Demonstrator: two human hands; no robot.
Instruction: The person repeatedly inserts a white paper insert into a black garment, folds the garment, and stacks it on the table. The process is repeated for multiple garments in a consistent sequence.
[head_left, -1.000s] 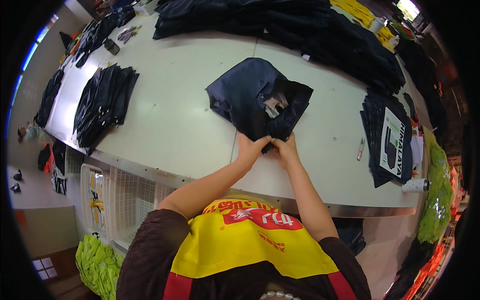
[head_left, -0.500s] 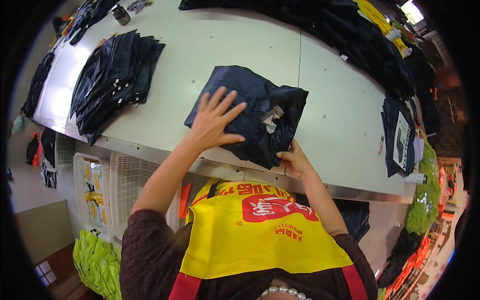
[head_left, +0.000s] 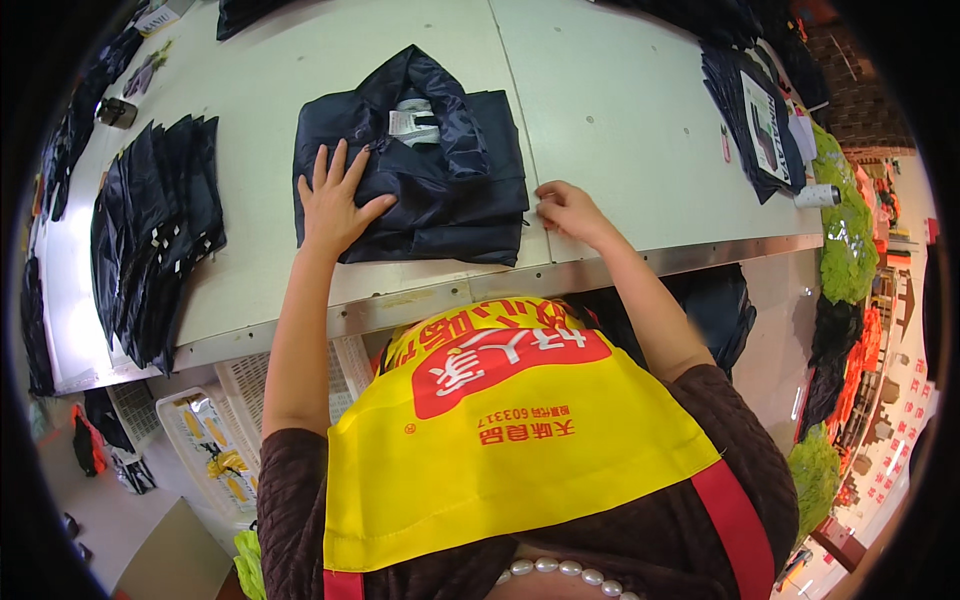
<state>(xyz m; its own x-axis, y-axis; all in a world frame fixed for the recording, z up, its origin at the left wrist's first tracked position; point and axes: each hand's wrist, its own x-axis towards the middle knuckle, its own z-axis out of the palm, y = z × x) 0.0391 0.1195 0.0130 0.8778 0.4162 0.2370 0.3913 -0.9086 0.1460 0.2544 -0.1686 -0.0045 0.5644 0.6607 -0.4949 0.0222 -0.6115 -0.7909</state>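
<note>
A dark navy jacket [head_left: 430,215], folded into a near square, lies on the pale table in front of me. Its collar points away from me, and a white label [head_left: 412,126] shows inside the neck. My left hand [head_left: 338,205] rests on the jacket's left part, fingers spread and palm down. Just past the jacket's right edge, my right hand [head_left: 570,212] hovers at the tabletop, apart from the cloth. Its fingers are curled together, and nothing shows in them.
To the left lies a stack of folded dark garments [head_left: 160,235]. A small dark jar [head_left: 116,112] stands beyond it. On the right are a dark garment pack with a printed card [head_left: 762,125] and a thread spool [head_left: 818,195]. White baskets [head_left: 205,440] stand below the table's metal edge [head_left: 400,300].
The jacket now lies flatter and squared, collar and label facing up. My right hand has let go of its lower right corner and moved off to the right. The view has shifted too.
</note>
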